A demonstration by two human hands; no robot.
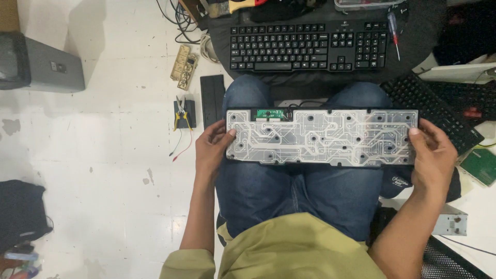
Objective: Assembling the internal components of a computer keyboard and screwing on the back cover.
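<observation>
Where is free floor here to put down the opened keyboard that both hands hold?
Free: the white floor left of the left hand, between grey box and black bag. Crowded: ahead, the black keyboard; beside the right hand, another keyboard and green board.

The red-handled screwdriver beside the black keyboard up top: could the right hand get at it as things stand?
Probably yes, but not at once. The right hand grips the right end of the opened keyboard on the lap, so it must let go first. The screwdriver lies uncovered beyond the knees, with nothing across the way.
</observation>
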